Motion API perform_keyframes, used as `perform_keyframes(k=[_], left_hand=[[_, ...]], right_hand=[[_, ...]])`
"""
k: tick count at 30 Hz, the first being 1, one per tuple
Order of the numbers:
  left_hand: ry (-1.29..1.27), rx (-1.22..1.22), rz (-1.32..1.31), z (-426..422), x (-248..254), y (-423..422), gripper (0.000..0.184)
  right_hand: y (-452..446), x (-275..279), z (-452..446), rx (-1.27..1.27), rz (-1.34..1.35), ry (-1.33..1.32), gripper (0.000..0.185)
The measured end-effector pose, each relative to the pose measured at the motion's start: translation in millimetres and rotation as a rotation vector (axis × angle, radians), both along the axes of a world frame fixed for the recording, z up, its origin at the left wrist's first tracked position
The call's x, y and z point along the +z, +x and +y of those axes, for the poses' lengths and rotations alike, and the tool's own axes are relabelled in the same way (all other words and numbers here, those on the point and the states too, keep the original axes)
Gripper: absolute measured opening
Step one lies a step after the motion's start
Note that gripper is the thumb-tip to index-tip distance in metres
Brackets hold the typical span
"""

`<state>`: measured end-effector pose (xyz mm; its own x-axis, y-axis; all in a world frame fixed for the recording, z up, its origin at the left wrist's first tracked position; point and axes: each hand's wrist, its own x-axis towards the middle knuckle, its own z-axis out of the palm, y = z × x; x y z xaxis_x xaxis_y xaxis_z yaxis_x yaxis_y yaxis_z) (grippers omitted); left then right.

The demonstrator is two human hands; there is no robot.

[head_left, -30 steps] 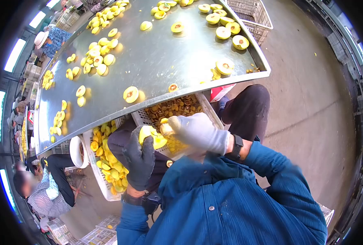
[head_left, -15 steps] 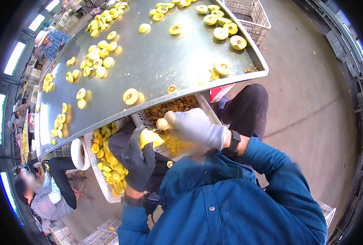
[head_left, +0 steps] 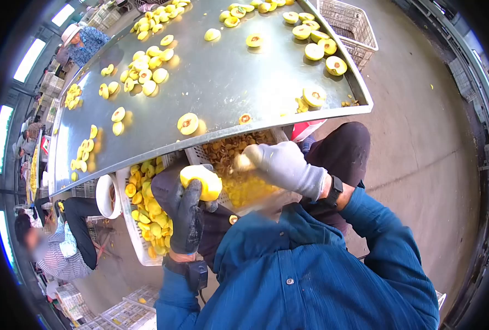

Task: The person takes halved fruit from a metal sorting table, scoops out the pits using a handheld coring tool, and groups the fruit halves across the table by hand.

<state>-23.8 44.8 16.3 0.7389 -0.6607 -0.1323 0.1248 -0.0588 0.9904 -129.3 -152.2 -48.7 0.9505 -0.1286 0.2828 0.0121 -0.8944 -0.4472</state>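
My left hand (head_left: 186, 212), in a dark glove, holds a yellow fruit half (head_left: 201, 182) between thumb and fingers. To its right my right hand (head_left: 283, 165), in a light grey glove, is closed at the fingertips above a crate of pits and scraps (head_left: 234, 149); what it grips is blurred. The two hands are apart. Left of my left hand stands a white crate of yellow fruit pieces (head_left: 155, 223). Fruit halves, some showing brown pits, such as this one (head_left: 188, 124), lie on the metal table (head_left: 228, 82) in front of me.
The table's raised metal edge (head_left: 266, 127) runs just beyond my hands. A white bucket (head_left: 107, 197) is at the left, near a seated person (head_left: 63, 247). Another person in a hat (head_left: 85, 44) is beyond the table. An empty crate (head_left: 349, 30) stands at the back right.
The fruit half has turned in my left hand and shows a rounder yellow side. My right hand has moved away from it to the right. The view has shifted slightly.
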Motion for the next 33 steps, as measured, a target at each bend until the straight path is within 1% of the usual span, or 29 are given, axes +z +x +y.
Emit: perform_keyframes(k=[1,2,5,6,9,10,11,12,13,15,16,19,20,21,24,25,27,29,30,31,32,33], left_hand=[[-0.01,-0.018,0.048,1.7,-1.9,0.6,0.033],[-0.023,-0.039,0.095,3.6,-5.1,1.8,0.033],[-0.061,-0.108,0.252,9.7,-10.1,7.6,0.036],[-0.076,-0.122,0.304,12.3,-11.7,10.2,0.037],[-0.19,0.031,0.476,4.4,-23.8,8.5,0.042],[-0.232,-0.033,0.417,0.6,-21.2,7.7,0.04],[-0.277,-0.094,0.359,-3.2,-18.6,7.0,0.039],[-0.284,-0.142,0.312,-2.8,-18.4,9.3,0.035],[-0.276,-0.159,0.268,-2.8,-21.9,10.0,0.036],[-0.261,-0.19,0.181,-3.1,-29.1,11.6,0.04],[-0.221,-0.192,0.103,-2.1,-33.8,13.1,0.039],[-0.232,-0.131,0.215,-5.6,-26.1,7.0,0.038],[-0.214,-0.128,0.204,-5.0,-27.6,6.5,0.039],[-0.195,-0.126,0.192,-3.9,-29.1,6.5,0.04],[-0.152,-0.084,-0.041,0.3,-36.6,10.3,0.045],[-0.215,-0.098,0.019,1.4,-39.0,10.2,0.047],[-0.218,-0.106,0.122,1.8,-37.8,7.5,0.047],[-0.168,-0.105,0.142,0.6,-26.5,4.9,0.047],[-0.118,-0.114,-0.104,-2.8,-15.8,2.1,0.047],[-0.086,-0.13,-0.165,-2.9,-17.1,1.3,0.046],[0.017,-0.124,-0.587,-5.0,-5.8,0.8,0.045],[0.082,-0.131,-0.801,-6.4,2.2,1.2,0.043]], right_hand=[[-0.7,6.6,2.9,0.034,-0.035,0.005,0.011],[2.3,-3.5,3.8,0.029,0.001,-0.099,0.011],[4.1,-15.2,-10.7,-0.136,0.101,0.027,0.012],[2.9,-14.9,-10.0,-0.163,0.027,0.028,0.014],[-1.3,-8.1,-5.2,-0.216,0.033,0.26,0.017],[-2.5,-11.0,-3.5,-0.222,0.055,0.492,0.019],[-4.2,-12.0,1.4,-0.226,0.009,0.706,0.021],[-5.4,-8.4,7.5,-0.221,-0.01,0.901,0.023],[-5.9,-3.4,14.1,-0.218,-0.024,1.098,0.025],[-6.2,10.5,26.4,-0.233,-0.075,1.24,0.024],[-6.7,14.6,29.2,-0.243,-0.101,1.309,0.024],[-4.3,-10.2,24.7,-0.192,-0.151,0.722,0.022],[-4.4,-3.8,20.6,-0.217,-0.137,0.414,0.023],[-4.9,-4.0,18.4,-0.192,-0.171,0.321,0.025],[0.3,-3.0,9.1,-0.084,-0.263,0.047,0.029],[0.0,-11.5,3.1,-0.095,-0.16,-0.033,0.027],[3.4,-33.0,-16.6,-0.135,0.083,-0.154,0.033],[3.5,3.8,-4.2,-0.274,0.078,-0.025,0.034],[6.4,8.9,-2.1,-0.192,-0.066,0.079,0.032],[3.6,18.1,0.6,-0.137,0.039,0.153,0.033],[2.5,21.8,-1.1,-0.075,0.009,0.096,0.03],[2.9,24.1,-2.3,-0.003,-0.014,0.05,0.028]])
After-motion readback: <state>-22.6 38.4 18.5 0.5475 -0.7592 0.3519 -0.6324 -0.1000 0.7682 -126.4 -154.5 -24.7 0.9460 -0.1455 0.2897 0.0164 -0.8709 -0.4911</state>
